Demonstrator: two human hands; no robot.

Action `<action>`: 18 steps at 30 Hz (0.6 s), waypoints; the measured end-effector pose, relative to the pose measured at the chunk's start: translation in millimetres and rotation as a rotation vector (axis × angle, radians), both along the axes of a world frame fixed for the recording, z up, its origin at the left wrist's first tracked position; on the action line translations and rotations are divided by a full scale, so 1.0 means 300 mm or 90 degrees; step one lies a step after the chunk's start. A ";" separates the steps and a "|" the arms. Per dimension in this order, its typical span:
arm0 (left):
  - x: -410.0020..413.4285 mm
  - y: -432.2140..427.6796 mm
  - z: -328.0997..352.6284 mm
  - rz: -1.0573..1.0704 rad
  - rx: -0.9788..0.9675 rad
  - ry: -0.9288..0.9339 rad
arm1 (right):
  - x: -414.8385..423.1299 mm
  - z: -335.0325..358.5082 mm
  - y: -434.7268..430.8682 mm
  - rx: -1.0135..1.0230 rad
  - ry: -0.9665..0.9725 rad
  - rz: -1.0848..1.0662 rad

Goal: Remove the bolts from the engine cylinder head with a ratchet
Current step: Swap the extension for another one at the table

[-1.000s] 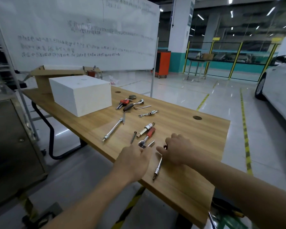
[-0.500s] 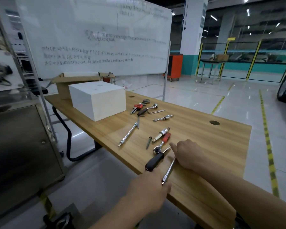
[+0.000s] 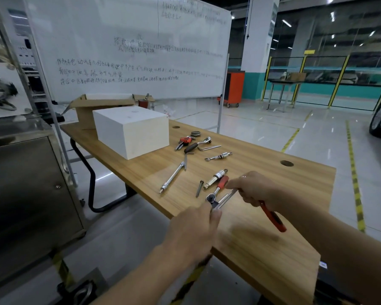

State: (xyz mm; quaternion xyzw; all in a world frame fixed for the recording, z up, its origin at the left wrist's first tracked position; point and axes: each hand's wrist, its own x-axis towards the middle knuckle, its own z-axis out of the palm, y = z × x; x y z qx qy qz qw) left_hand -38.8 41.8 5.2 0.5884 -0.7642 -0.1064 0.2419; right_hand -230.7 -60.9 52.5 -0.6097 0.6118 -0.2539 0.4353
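Observation:
No engine cylinder head or bolts are in view. My left hand (image 3: 191, 234) is curled around a tool at the table's near edge; only a black part shows at its fingertips. From there a chrome bar (image 3: 226, 198) runs up and right into my right hand (image 3: 257, 190), which pinches its far end. A red handle (image 3: 273, 219) sticks out from under that palm toward me. Just beyond both hands, a small red-handled ratchet (image 3: 221, 182) lies on the wooden table (image 3: 262, 249).
More tools lie on the table: a long chrome extension (image 3: 172, 180), a dark bolt (image 3: 199, 188), a black-handled ratchet (image 3: 191, 147) and red hex keys (image 3: 184, 140). A white block (image 3: 130, 133) and a cardboard box (image 3: 86, 108) stand behind, and a metal cabinet (image 3: 20, 183) at left.
My right hand has lifted the chrome bar off the table, and the red handle now shows below it. My left hand has come up to the bar's near end. The camera has moved closer.

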 end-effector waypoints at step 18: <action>-0.156 -0.148 0.022 -0.066 -0.088 -0.275 | -0.100 0.027 -0.088 0.002 -0.106 -0.227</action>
